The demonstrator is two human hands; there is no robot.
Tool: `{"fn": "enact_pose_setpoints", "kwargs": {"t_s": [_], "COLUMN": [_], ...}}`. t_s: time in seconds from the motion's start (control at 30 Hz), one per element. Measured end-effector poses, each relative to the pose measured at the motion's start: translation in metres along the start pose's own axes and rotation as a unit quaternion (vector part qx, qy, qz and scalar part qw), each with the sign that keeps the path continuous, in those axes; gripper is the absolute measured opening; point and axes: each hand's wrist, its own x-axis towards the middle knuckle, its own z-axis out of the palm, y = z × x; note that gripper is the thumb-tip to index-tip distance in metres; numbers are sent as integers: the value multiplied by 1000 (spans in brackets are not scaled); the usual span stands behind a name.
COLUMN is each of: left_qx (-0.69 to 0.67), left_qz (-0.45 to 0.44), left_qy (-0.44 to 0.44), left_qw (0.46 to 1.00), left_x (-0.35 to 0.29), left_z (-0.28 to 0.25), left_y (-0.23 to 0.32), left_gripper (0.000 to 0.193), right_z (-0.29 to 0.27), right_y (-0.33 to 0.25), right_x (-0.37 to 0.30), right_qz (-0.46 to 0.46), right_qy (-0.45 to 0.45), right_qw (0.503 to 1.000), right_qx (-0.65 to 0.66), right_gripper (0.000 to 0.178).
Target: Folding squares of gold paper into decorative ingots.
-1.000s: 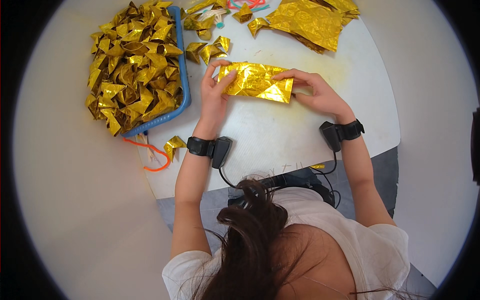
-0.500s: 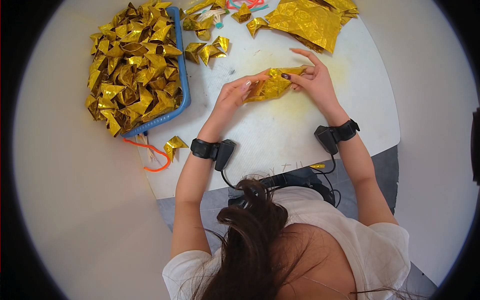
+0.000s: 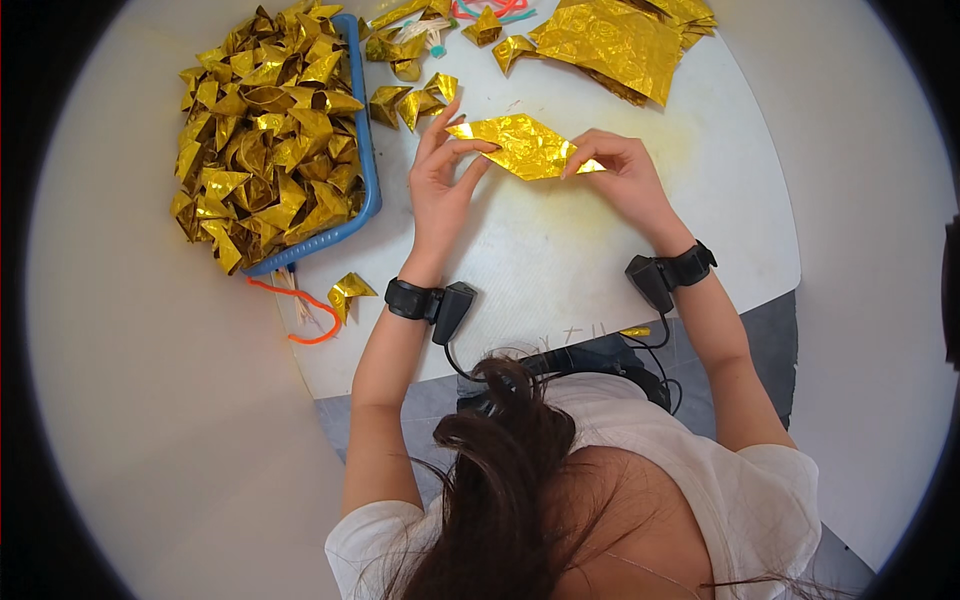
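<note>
A folded piece of gold foil paper (image 3: 525, 148), pointed at both ends and wide in the middle, is held up over the white table between my hands. My left hand (image 3: 443, 180) pinches it near its left end, with thumb and fingers on either side of the foil. My right hand (image 3: 622, 175) grips the right end, and a gold tip sticks out past those fingers. What lies behind the foil is hidden from view.
A blue basket (image 3: 370, 150) heaped with folded gold foil pieces (image 3: 265, 140) stands at the left. Flat gold sheets (image 3: 610, 45) are stacked at the far right. Loose folded pieces (image 3: 412, 103) lie beside the basket. An orange pipe cleaner (image 3: 325, 310) lies near the left edge.
The foil has turned from a slanted, narrower shape to a wide, pointed one facing up. My left hand has shifted left and up along it; my right fingers have closed on its right end.
</note>
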Motion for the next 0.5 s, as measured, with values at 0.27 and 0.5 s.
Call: {"fn": "enact_pose_setpoints", "kwargs": {"t_s": [0.27,0.5], "left_qx": [-511,-371], "left_qz": [-293,-270], "left_qy": [-64,14], "left_qw": [805,888], "left_x": [-1,-10], "left_z": [-2,20], "left_y": [9,34], "left_gripper": [28,40], "right_z": [9,18], "right_y": [-14,-5], "right_x": [-1,-1], "right_qz": [85,49], "right_qy": [6,126], "right_qw": [995,991], "right_qx": [48,19], "right_gripper": [23,21]}}
